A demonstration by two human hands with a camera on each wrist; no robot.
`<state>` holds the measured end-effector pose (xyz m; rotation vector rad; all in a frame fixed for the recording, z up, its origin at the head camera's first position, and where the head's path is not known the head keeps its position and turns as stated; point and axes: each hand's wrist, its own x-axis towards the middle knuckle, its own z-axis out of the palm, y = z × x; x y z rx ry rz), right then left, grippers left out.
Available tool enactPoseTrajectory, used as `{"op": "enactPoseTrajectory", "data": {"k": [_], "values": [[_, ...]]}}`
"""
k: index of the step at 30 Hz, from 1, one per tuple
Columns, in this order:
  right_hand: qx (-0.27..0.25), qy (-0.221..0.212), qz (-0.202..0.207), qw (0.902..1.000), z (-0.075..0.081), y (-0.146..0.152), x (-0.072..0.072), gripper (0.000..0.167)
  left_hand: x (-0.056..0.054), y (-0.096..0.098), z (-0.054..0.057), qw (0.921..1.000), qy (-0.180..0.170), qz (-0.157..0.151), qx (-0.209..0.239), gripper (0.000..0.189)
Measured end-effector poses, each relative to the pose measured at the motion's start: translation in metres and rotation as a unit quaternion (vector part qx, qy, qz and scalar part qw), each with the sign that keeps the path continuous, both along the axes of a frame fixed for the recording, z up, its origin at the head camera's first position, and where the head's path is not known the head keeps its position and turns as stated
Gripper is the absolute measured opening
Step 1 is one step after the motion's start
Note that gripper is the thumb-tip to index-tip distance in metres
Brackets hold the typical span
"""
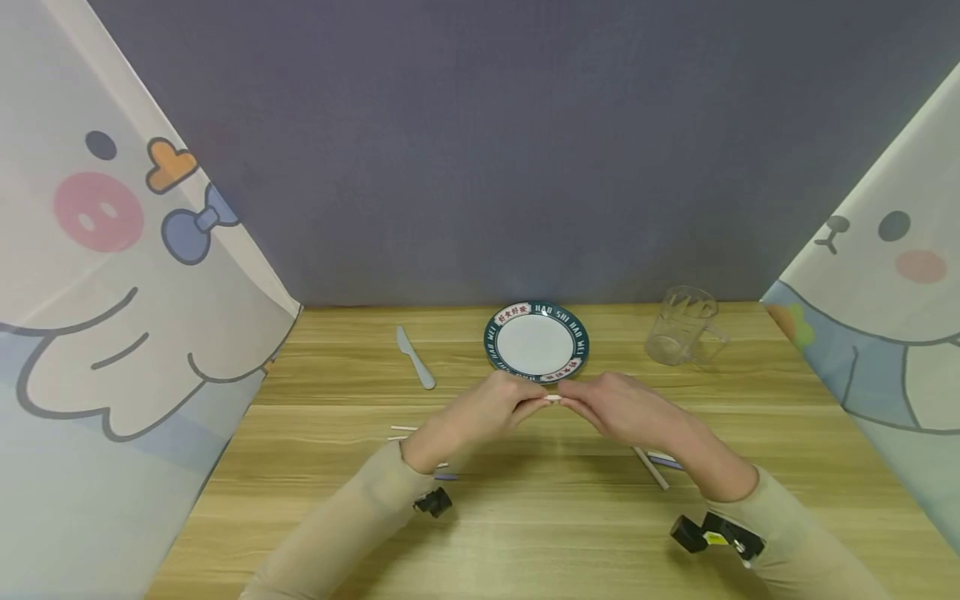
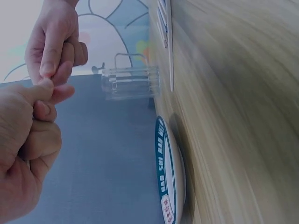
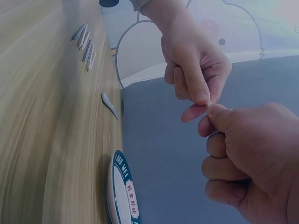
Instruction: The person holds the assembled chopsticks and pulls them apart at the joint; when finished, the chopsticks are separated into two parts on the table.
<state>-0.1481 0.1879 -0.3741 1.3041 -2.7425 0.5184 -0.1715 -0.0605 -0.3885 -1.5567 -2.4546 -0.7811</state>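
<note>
Just in front of the plate, my left hand (image 1: 491, 408) and right hand (image 1: 633, 410) meet above the table. Between them is a short, thin white piece (image 1: 552, 398), pinched at one end by each thumb and forefinger. In the right wrist view only a small bit of the pale piece (image 3: 209, 105) shows between the fingertips, so its kind is hidden. The plate (image 1: 536, 343), white with a dark green lettered rim, lies right behind the hands. The other fingers of my right hand (image 3: 261, 154) are curled in towards the palm.
A pale plastic knife (image 1: 416, 358) lies left of the plate. A clear glass mug (image 1: 678, 327) stands at the back right. Several thin white and blue sticks (image 3: 87, 51) lie on the left, and others, including a white stick (image 1: 651, 469), lie near my right wrist.
</note>
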Motion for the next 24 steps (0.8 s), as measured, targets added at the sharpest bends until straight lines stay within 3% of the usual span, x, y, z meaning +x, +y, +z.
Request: {"op": "enactPoseTrajectory", "data": {"k": [5,12,21,24], "values": [[-0.004,-0.002,0.012,0.9999,0.0002,-0.0013,-0.0003,0.017,-0.0026,-0.0032,-0.0019,0.9999,-0.004,-0.014,-0.002,0.017],[0.000,-0.003,0.004,1.0000,0.0005,-0.0028,-0.0010,0.014,-0.0023,-0.0029,-0.0023,0.9999,-0.008,0.005,0.007,0.017],[-0.021,0.001,0.018,0.9996,-0.0003,0.0038,-0.0026,0.020,-0.0032,0.0026,0.0006,0.9998,-0.011,-0.013,-0.007,0.020],[-0.019,0.000,0.016,0.9997,-0.0005,0.0053,-0.0040,0.014,-0.0045,-0.0010,0.0003,0.9999,-0.010,-0.006,-0.010,0.021]]}}
